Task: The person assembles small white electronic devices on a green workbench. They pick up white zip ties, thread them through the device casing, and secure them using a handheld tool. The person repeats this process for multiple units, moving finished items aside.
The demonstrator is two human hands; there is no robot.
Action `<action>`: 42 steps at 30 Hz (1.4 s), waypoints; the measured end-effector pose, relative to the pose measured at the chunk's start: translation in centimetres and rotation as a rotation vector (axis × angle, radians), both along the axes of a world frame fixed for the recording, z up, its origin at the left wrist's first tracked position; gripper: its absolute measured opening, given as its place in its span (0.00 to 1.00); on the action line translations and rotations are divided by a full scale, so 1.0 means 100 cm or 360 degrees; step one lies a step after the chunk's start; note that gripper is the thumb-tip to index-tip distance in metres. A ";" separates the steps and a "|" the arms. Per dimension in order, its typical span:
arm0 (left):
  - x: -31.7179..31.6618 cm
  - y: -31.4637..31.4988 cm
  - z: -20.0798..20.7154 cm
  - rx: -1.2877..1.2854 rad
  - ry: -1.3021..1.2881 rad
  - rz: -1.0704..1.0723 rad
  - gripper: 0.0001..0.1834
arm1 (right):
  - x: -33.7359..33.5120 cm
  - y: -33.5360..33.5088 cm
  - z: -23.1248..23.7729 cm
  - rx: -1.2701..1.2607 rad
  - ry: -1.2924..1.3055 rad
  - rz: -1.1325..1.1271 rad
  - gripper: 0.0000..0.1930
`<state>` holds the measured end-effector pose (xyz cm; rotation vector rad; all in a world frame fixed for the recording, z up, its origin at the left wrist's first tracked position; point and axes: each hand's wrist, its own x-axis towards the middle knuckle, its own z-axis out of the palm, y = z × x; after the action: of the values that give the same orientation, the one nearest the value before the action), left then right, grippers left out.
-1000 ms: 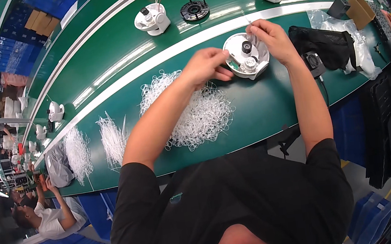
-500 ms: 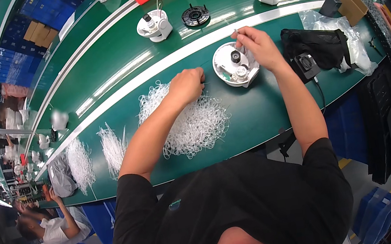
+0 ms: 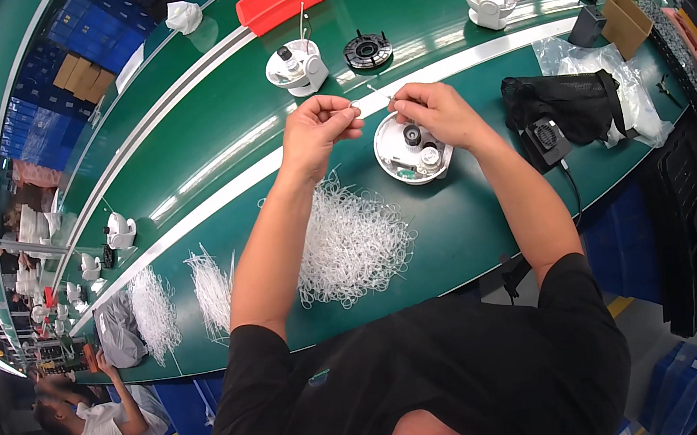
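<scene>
My left hand [image 3: 318, 135] is raised beyond the pile of thin white looped strands [image 3: 351, 248]. Its thumb and fingers pinch a small whitish thing, too small to make out. Facing it a short gap away, my right hand [image 3: 438, 115] pinches a thin wire lead [image 3: 376, 89] whose pale end sticks up past the fingertips. Just below the right hand, a round white housing [image 3: 393, 154] lies open side up on the green bench. A black round part [image 3: 412, 134] and a small green board [image 3: 405, 175] show inside it.
Beyond the white rail, the green conveyor carries white housings [image 3: 314, 72] [image 3: 491, 16], a black ring base [image 3: 367, 50] and a red tray [image 3: 280, 2]. A black bag [image 3: 558, 106] and a small black device [image 3: 546, 143] sit at right. More strand piles [image 3: 155, 318] lie left; a co-worker [image 3: 120, 419] sits beyond.
My left hand has lifted off the strand pile and moved up beside my right hand. The right hand has come left and slightly down. The view has shifted a little.
</scene>
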<state>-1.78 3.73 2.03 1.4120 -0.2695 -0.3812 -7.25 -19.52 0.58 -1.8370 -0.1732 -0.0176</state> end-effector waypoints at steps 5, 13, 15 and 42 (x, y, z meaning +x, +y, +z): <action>0.002 -0.020 -0.010 -0.0231 -0.0119 0.0207 0.07 | 0.004 0.007 0.003 -0.0050 -0.0002 0.0053 0.11; -0.006 -0.042 -0.021 -0.0040 -0.0441 0.0309 0.06 | 0.007 0.007 0.004 -0.0109 0.0001 -0.0009 0.12; -0.010 -0.046 -0.024 0.0143 -0.0583 0.0301 0.05 | 0.007 0.006 0.000 -0.0061 -0.0016 -0.0009 0.11; -0.030 -0.047 -0.035 0.0992 -0.1155 0.0213 0.05 | 0.010 -0.016 -0.022 0.0949 0.0387 -0.0136 0.08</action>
<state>-4.76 -1.00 -1.51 2.1437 -0.6794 0.2026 -6.24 -21.13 -1.63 -1.2367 0.0784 0.0859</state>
